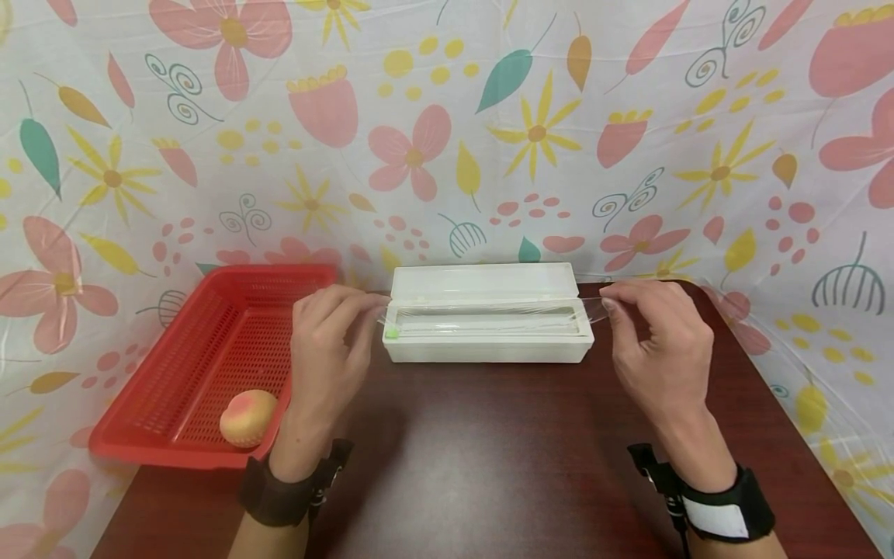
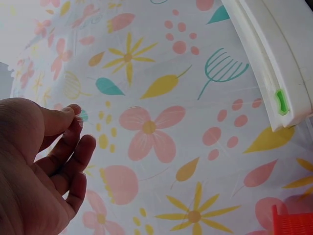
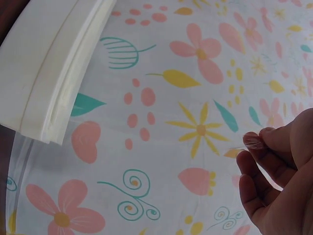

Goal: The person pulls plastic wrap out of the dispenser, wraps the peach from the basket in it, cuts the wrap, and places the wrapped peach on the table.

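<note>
We see the left hand (image 1: pixel 328 334) pinching one end of a clear film (image 1: pixel 482 308) between thumb and forefinger, its other fingers loosely bent beneath. Across from it, the right hand (image 1: pixel 660 345) pinches the film's opposite end in the same way, and in the right wrist view we can make out the crinkled film at its fingertips. Between the two hands the film runs sideways over a long white box (image 1: pixel 489 351), whose lid (image 1: pixel 482 281) is tipped back on the side away from them. Near the left hand's fingertips, at the box's corner, we notice a small green tab (image 1: pixel 392 334). To the left of the left hand, partly hidden by its wrist, lies a red basket (image 1: pixel 237 349), with a peach (image 1: pixel 247 419) in its near end, just beside that wrist. We find a black band (image 1: pixel 279 493) on the left wrist and another, with a white patch (image 1: pixel 715 519), on the right. Below both hands spreads a dark reddish table (image 1: pixel 482 450); beyond them hangs a flower-patterned cloth (image 1: pixel 419 163).
</note>
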`<state>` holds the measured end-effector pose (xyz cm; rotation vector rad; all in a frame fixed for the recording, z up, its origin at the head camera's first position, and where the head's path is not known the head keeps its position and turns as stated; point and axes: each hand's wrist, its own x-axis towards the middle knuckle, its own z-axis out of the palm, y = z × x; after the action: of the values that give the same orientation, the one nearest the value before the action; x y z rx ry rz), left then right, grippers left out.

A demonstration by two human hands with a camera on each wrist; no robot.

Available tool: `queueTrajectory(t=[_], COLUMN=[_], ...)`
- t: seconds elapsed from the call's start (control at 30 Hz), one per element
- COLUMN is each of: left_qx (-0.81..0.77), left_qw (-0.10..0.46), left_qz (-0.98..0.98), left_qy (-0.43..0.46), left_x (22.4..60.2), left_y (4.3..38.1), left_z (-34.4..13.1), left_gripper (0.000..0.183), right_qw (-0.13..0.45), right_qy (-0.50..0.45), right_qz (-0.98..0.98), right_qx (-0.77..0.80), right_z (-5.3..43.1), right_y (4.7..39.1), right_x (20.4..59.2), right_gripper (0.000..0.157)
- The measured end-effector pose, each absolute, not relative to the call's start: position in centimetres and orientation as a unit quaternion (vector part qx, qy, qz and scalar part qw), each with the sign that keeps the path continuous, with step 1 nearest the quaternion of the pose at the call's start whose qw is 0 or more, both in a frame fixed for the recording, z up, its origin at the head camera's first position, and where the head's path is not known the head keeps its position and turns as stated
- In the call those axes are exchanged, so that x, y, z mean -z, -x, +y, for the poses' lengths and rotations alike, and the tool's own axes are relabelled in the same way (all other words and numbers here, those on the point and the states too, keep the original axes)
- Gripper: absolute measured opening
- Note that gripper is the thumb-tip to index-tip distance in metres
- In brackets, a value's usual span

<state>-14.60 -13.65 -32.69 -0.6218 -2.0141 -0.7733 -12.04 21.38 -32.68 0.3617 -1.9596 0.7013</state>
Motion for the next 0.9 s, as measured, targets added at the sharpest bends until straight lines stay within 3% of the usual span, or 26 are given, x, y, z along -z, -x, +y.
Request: queueTrajectory(t=[0.9], left_qx=[0.321], left_qw=[0.447], left_qz=[-0.793], left_qy=[0.261], left_x=[32.0], left_y=[13.8], left_z=[-13.3], left_gripper=[0.008], right_qw=[0.516], right_qy=[-0.161], right_qz=[-0.782], right_qx=[-0.31], right_z=[20.3], right_y=[10.9], right_x=[31.1], right_gripper=[0.008])
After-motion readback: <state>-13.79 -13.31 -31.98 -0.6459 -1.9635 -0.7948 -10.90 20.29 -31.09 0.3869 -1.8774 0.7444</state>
